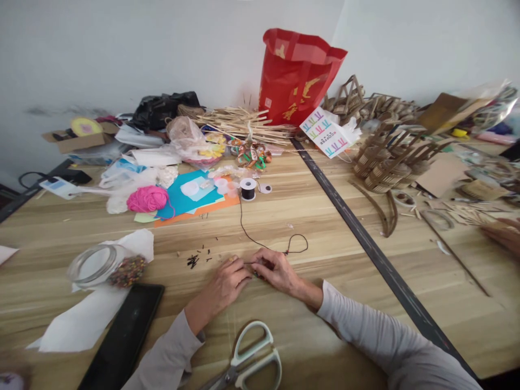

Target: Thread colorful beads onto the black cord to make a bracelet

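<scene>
My left hand (228, 279) and my right hand (273, 269) meet low over the table, fingers pinched. A thin black cord (248, 234) runs from a spool (247, 189) down toward my right hand and makes a loop beside it. A short stretch of dark cord spans the gap between both sets of fingertips. Some small coloured bits show under my right fingers, too hidden to make out. Left of my hands lie short black cord snippets (193, 261). Nearer to me rest scissors (248, 360) with white handles.
To the left are a glass jar on its side (92, 265), many small colourful beads (128, 271) and a black tray-like object (125, 336). Pink yarn (147, 199), a red bag (298, 81) and small woven baskets (385, 162) stand farther back. Another person's hand (504, 233) is at the right edge.
</scene>
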`<action>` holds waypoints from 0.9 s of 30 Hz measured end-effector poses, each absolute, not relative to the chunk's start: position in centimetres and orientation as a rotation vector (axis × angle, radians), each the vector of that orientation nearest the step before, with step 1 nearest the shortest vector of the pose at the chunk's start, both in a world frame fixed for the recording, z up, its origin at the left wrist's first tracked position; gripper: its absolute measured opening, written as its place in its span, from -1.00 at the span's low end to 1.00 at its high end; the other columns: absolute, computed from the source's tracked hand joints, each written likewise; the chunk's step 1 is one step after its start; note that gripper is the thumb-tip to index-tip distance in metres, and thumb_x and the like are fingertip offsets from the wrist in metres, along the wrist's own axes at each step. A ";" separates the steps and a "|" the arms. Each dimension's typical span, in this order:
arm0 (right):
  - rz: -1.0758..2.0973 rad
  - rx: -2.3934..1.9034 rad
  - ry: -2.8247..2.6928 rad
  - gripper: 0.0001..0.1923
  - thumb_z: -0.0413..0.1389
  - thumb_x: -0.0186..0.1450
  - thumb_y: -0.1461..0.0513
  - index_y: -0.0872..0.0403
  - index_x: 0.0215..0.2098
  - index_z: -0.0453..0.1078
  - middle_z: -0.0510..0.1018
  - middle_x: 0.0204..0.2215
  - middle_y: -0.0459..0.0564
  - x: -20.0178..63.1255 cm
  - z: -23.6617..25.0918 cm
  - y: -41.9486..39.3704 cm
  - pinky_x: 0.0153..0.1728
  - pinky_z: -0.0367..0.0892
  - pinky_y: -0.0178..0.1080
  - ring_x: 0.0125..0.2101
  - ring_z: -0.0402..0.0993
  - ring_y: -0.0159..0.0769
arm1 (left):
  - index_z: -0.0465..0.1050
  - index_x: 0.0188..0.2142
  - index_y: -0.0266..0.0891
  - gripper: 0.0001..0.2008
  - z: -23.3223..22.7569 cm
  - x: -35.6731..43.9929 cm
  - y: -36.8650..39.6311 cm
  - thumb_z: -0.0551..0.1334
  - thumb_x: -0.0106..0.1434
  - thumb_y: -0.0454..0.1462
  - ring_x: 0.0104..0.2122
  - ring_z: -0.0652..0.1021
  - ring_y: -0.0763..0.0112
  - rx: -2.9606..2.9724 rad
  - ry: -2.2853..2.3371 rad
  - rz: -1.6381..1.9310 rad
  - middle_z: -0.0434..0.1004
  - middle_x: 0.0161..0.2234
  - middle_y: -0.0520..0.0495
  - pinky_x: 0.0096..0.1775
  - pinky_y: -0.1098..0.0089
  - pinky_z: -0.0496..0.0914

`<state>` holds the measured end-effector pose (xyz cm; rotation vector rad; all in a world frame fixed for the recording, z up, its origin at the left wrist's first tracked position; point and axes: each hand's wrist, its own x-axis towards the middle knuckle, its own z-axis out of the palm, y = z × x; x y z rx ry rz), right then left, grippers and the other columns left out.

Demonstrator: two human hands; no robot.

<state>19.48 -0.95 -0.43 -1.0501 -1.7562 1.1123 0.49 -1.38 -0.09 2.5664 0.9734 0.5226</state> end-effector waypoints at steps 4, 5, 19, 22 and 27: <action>1.131 -1.044 -1.742 -0.82 0.07 0.28 0.18 0.13 -0.39 0.36 0.38 -0.54 -0.11 19.5 -0.2 -0.9 -0.54 0.18 -0.40 -0.56 0.27 -0.46 | 0.49 -0.28 -0.22 -0.83 0.0 0.6 -1.1 0.11 0.34 -0.35 -0.28 0.46 0.33 2.586 0.987 0.545 0.45 -0.34 -0.05 -0.08 0.23 0.36; 1.146 -1.049 -1.732 -0.82 0.07 0.28 0.18 0.13 -0.40 0.35 0.38 -0.55 -0.11 19.4 -0.2 -1.0 -0.55 0.18 -0.40 -0.57 0.27 -0.46 | 0.49 -0.29 -0.22 -0.83 0.0 0.6 -1.1 0.12 0.33 -0.36 -0.29 0.46 0.33 2.582 0.991 0.551 0.44 -0.35 -0.05 -0.08 0.23 0.36; 1.245 -1.066 -1.632 -0.83 0.10 0.24 0.18 0.13 -0.42 0.32 0.37 -0.62 -0.15 19.4 -0.2 -1.1 -0.59 0.18 -0.42 -0.61 0.26 -0.49 | 0.52 -0.30 -0.22 -0.88 0.1 0.5 -1.4 0.19 0.25 -0.39 -0.26 0.46 0.30 2.480 1.048 0.583 0.48 -0.32 -0.07 -0.15 0.26 0.38; 1.268 -1.069 -1.609 -0.83 0.11 0.24 0.17 0.13 -0.41 0.32 0.38 -0.62 -0.14 19.3 -0.4 -1.1 -0.59 0.19 -0.42 -0.62 0.27 -0.48 | 0.52 -0.31 -0.22 -0.87 0.0 0.7 -1.5 0.18 0.27 -0.37 -0.27 0.46 0.30 2.511 1.060 0.582 0.47 -0.34 -0.07 -0.16 0.27 0.39; 1.277 -1.054 -1.598 -0.82 0.13 0.22 0.15 0.13 -0.36 0.35 0.42 -0.58 -0.12 19.3 -0.8 -1.1 -0.59 0.23 -0.41 -0.62 0.31 -0.47 | 0.51 -0.36 -0.25 -0.83 0.1 0.7 -1.6 0.15 0.30 -0.38 -0.32 0.47 0.33 2.541 1.048 0.595 0.47 -0.37 -0.07 -0.17 0.27 0.38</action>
